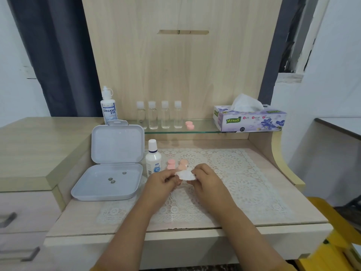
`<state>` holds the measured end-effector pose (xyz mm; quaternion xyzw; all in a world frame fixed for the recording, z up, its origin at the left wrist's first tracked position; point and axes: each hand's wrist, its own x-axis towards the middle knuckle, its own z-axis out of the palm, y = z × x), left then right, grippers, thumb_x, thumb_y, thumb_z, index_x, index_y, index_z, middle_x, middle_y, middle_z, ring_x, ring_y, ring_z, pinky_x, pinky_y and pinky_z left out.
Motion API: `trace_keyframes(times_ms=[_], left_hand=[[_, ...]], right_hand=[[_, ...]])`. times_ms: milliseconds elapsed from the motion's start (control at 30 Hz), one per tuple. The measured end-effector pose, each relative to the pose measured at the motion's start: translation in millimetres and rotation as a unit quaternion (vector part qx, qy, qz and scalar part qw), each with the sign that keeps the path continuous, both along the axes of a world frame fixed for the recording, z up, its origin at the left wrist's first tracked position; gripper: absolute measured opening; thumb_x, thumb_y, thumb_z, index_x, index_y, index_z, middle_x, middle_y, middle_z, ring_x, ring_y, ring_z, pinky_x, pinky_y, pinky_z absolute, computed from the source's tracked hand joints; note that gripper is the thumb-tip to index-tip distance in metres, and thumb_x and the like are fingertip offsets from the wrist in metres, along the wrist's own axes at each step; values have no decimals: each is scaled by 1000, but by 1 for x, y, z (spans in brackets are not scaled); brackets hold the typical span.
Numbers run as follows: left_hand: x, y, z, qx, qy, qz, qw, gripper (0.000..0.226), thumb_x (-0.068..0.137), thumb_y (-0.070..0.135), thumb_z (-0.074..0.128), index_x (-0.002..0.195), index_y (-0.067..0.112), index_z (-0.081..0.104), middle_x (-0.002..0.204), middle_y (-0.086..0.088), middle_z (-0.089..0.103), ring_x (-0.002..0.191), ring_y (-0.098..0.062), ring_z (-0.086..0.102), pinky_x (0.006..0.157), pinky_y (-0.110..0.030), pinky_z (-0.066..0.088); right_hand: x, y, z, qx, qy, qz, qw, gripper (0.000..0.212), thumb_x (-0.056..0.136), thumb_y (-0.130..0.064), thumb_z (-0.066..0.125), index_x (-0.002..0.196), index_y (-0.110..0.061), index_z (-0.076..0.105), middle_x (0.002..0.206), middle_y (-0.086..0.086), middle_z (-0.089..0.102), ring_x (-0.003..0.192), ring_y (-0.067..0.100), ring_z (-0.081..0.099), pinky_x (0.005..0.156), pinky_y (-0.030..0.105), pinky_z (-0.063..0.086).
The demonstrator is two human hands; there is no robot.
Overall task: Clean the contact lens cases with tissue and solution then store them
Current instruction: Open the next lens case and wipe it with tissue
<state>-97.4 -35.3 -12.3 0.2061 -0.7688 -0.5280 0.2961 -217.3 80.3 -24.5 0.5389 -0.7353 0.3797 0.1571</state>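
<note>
Just right of the small solution bottle (153, 163), both hands meet: the left hand (163, 179) seems to pinch a peach lens case (182, 165), long axis pointing away; the right hand (205, 178) pinches folded tissue (185, 175) against it.

Soft even light, wide-angle edge distortion.

Your left hand (163, 179) and right hand (205, 176) cover most of the folded tissue (185, 175), so you cannot tell what lies inside it. The peach lens case (183, 164) behind is partly hidden, and the small print on the solution bottle (153, 160) is too blurred to read.
</note>
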Motion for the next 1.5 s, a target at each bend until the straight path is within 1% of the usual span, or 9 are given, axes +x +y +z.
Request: trace_keyframes(times_ms=[133,267,467,600,800,933,1033,1300,1500], left_hand=[[-1,-2,-3,-21,-10,-12,1000,11,89,6,62,84,7,71,66,0,55,64,-9,46,67,-27,40],[-1,-2,-2,-21,-2,-8,1000,13,89,10,64,93,17,74,71,1,61,67,-4,52,69,-22,44],[-2,-1,-2,49,33,4,998,14,87,13,67,96,25,71,80,4,62,83,-11,60,89,-31,52],[-2,-2,-3,37,29,5,999,16,87,17,68,102,23,71,78,5,59,79,-9,59,86,-27,53],[-2,-4,-5,19,23,-9,1000,22,85,18,70,106,20,72,80,9,66,83,-9,63,83,-26,53],[-3,-4,-5,16,17,-22,999,22,85,18,70,107,19,72,70,16,62,76,-4,59,79,-26,52],[-3,-3,-6,16,15,-18,1000,21,85,13,69,105,21,73,76,9,64,77,-6,59,78,-26,52],[-2,-1,-3,68,38,-33,996,22,84,7,70,100,21,73,80,5,67,82,-8,64,80,-23,54],[-1,0,-1,83,43,-29,995,21,84,7,70,100,21,73,92,-6,71,89,-16,67,84,-27,55]], right_hand=[[-1,-1,-1,5,56,5,998,9,82,-2,67,91,-3,66,97,5,58,87,20,55,63,36,54],[-1,0,-1,17,50,2,999,10,88,-6,66,93,-6,58,99,0,50,81,11,46,59,31,50],[2,8,12,-54,-214,7,975,16,94,-30,58,88,-15,59,92,-12,50,83,4,51,75,23,44],[-3,15,18,-137,-275,-60,950,15,96,-16,55,105,-18,67,99,-10,61,93,-1,55,83,26,48],[4,16,18,-80,-316,52,944,28,97,-27,56,80,-11,72,81,-2,68,78,11,62,76,33,52],[3,15,20,-38,-348,42,936,20,88,-15,66,82,-34,72,88,-17,71,91,-4,63,83,16,48],[3,13,27,4,-429,63,901,21,84,-8,64,92,-24,75,93,-8,73,91,9,68,83,27,53],[-13,0,70,230,-358,11,905,10,82,-6,66,89,-10,72,80,-2,67,63,16,62,71,34,56],[-14,4,74,214,-454,42,864,19,77,10,61,92,2,71,85,23,69,68,28,66,69,39,59]])
